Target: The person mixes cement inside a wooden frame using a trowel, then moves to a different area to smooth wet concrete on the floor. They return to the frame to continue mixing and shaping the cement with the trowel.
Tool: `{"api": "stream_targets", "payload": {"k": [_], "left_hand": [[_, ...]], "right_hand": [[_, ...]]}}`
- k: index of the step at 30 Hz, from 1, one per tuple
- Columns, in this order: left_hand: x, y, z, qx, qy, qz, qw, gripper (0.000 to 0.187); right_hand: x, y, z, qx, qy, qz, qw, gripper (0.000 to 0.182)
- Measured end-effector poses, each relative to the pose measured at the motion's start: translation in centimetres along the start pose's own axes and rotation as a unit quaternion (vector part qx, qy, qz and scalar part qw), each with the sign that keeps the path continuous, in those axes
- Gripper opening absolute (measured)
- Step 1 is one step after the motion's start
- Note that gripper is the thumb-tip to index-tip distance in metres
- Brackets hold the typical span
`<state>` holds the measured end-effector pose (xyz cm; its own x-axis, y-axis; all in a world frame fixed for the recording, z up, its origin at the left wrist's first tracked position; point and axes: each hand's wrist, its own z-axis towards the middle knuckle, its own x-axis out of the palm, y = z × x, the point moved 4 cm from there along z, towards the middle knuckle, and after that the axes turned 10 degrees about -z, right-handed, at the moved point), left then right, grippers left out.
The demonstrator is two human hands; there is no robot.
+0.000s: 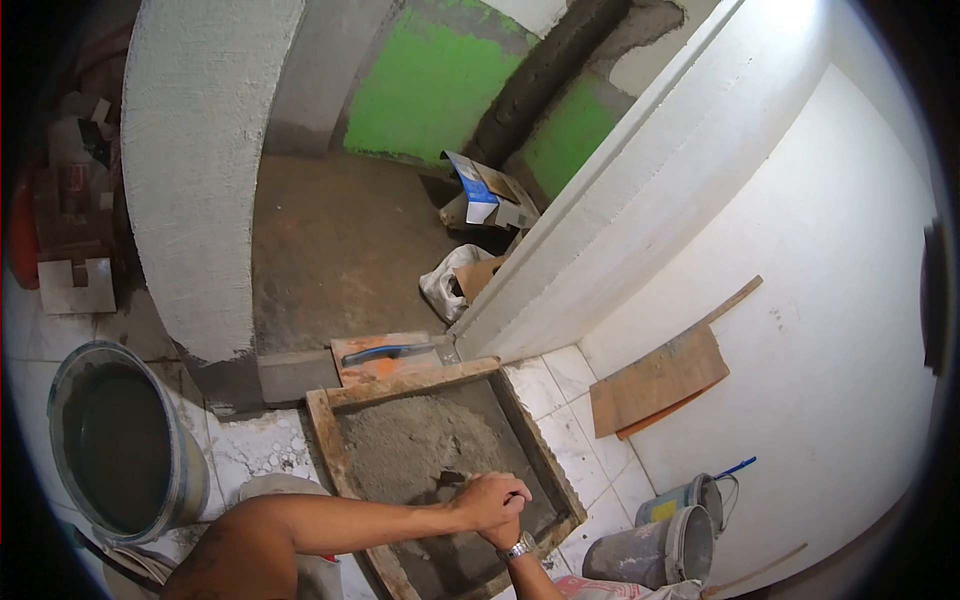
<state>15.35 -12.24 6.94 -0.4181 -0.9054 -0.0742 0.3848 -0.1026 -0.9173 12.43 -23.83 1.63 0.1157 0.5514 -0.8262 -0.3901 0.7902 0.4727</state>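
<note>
If the watch (520,545) dips, grey mix (415,437) could foul it; left hand (487,500) meets right hand (506,531), the fingers' grip unclear.

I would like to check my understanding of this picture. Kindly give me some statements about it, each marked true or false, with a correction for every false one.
1. The grey mixture lies inside a wooden frame. True.
2. Both wrists are bare. False: a metal-banded watch is on the right wrist.
3. In this view, the left hand and the right hand appear close together over the frame. True.
4. No bucket stands to the right of the frame. False: a grey bucket is there, lower right in the picture.
5. The wall beyond the doorway has green paint. True.
</note>
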Motion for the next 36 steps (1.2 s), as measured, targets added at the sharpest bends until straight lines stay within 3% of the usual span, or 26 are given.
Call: {"api": "stream_targets", "payload": {"k": [23, 36], "left_hand": [[0.3, 0.3, 0.1, -0.007, -0.008, -0.018, 1.0, 0.022], [0.4, -1.1, 0.0, 0.004, 0.015, -0.008, 1.0, 0.025]], "right_hand": [[0.1, 0.3, 0.3, -0.004, -0.027, -0.003, 1.0, 0.031], [0.5, 0.2, 0.7, -0.006, 0.035, -0.039, 0.999, 0.031]]}}
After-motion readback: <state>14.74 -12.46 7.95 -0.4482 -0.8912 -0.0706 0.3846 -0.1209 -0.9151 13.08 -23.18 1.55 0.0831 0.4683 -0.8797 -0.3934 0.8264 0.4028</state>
